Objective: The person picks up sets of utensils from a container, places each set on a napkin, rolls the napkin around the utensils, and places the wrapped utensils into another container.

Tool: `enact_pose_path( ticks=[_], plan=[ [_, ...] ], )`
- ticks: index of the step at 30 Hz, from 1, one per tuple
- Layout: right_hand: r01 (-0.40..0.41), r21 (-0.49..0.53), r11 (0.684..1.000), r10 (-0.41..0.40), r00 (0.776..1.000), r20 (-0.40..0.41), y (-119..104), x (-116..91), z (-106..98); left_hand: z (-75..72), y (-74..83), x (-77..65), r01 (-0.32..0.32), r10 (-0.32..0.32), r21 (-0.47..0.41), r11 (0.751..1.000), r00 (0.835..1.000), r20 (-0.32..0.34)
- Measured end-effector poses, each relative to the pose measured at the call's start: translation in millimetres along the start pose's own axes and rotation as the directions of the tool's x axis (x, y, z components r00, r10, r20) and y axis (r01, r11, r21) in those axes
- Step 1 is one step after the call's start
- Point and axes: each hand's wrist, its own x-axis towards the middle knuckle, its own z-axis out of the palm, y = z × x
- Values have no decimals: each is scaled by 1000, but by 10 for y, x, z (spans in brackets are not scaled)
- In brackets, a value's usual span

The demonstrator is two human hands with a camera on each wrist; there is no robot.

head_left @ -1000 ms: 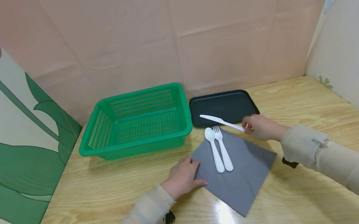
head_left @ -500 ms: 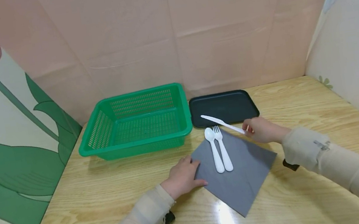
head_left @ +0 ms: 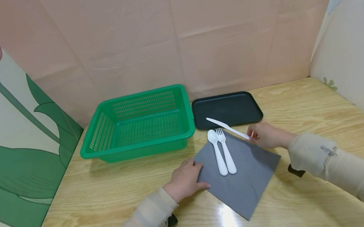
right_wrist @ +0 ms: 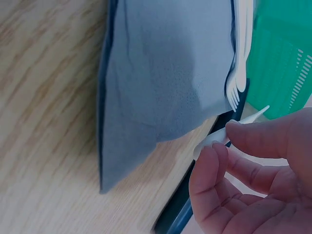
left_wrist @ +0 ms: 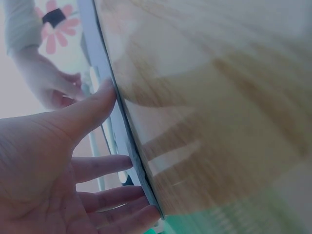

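Observation:
My right hand (head_left: 266,135) pinches the handle end of a white plastic knife (head_left: 227,127) between thumb and fingers. The blade points away to the left, over the front rim of the black tray (head_left: 227,109) in the head view. A grey napkin (head_left: 246,174) lies turned like a diamond on the table. On it a white spoon (head_left: 218,155) and a white fork (head_left: 227,153) lie side by side. My left hand (head_left: 185,179) rests at the napkin's left corner, with fingertips and thumb at its edge. In the left wrist view its fingers (left_wrist: 109,197) are extended and spread.
A green plastic basket (head_left: 141,147) stands at the back left, beside the black tray. The wooden table (head_left: 112,212) meets a pink cloth backdrop (head_left: 116,41) behind. Printed flower panels rise at both sides.
My right hand has drawn slightly toward me, and the knife has come with it, a little to the right and lower. The left hand, napkin, spoon and fork have stayed put.

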Motion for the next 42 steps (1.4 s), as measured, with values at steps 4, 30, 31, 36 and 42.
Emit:
enact_pose_path(
  ticks=[4,30,31,36,42],
  plan=[
    [0,5,1000,0,1000,3,10,-6,12,3,-1,-2,-5,5,-3,1000,1000,-2],
    [-65,29,997,63,996,70,-100,-59,70,-9,6,-13,4,-4,-20,1000,1000,2],
    [-66,29,997,63,995,71,-96,-57,74,-9,6,-14,4,-4,-20,1000,1000,0],
    [-76,41,996,72,994,85,-86,-56,93,-13,7,-19,1,-1,-20,1000,1000,-2],
    [-87,65,994,80,992,95,-118,-80,100,-24,14,-19,2,-2,-18,1000,1000,3]
  ],
)
